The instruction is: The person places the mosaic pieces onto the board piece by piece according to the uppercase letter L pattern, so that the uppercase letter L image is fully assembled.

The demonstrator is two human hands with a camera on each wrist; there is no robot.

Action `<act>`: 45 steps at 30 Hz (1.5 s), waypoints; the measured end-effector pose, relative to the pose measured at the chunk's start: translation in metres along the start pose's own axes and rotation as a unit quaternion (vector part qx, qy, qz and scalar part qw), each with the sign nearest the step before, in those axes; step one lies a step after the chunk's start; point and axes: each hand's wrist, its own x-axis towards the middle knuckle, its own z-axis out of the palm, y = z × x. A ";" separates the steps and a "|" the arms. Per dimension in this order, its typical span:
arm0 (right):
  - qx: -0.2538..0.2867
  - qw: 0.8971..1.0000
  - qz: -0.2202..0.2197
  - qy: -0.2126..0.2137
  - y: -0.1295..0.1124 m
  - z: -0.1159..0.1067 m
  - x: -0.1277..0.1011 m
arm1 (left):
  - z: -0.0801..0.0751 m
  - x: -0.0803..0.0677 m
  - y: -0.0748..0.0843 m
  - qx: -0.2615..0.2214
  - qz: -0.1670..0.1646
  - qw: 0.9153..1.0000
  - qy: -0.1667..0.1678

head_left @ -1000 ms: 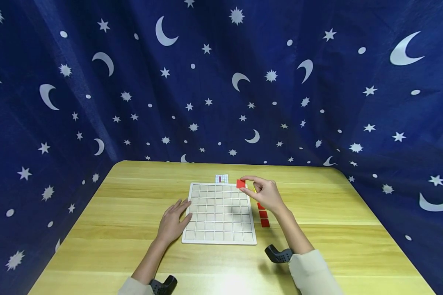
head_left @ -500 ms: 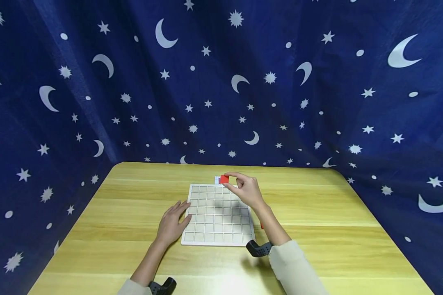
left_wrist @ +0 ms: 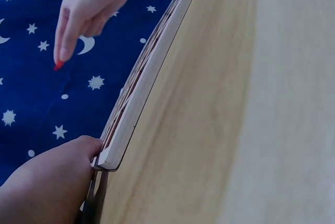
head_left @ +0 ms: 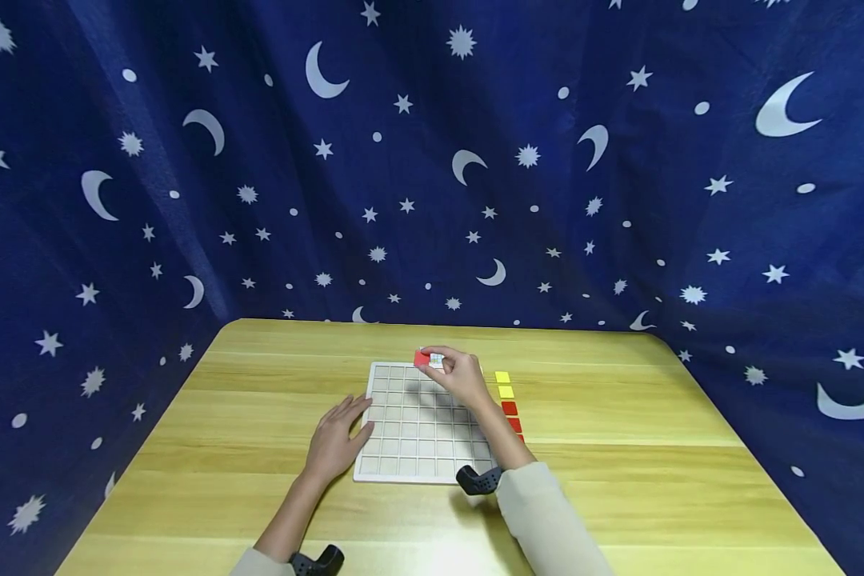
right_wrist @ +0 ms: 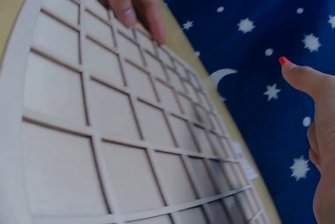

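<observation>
My right hand (head_left: 461, 378) pinches a red square tile (head_left: 421, 359) between thumb and forefinger, held above the far edge of a white grid board (head_left: 409, 447). In the right wrist view only a sliver of the red tile (right_wrist: 283, 60) shows past the thumb. My left hand (head_left: 337, 436) rests at the board's left edge, fingers extended, with thumb and fingertips touching the rim. Behind the board lies a small printed grid card (head_left: 437, 362), partly covered by the tile and right hand. No tile shows in the visible squares.
Yellow tiles (head_left: 505, 391) and red tiles (head_left: 509, 408) form a column on the wooden table (head_left: 619, 480), right of the board; the right forearm hides its near end. A dark blue curtain (head_left: 432, 160) with moons and stars surrounds the table's back and sides.
My right hand has carried the red tile leftward from the board's far right corner to near the card. The tile column shows again beside the forearm. My left hand stays put.
</observation>
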 end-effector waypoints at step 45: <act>-0.094 0.988 0.054 -0.110 0.032 0.036 -0.013 | 0.002 0.000 0.000 0.000 0.002 1.000 0.006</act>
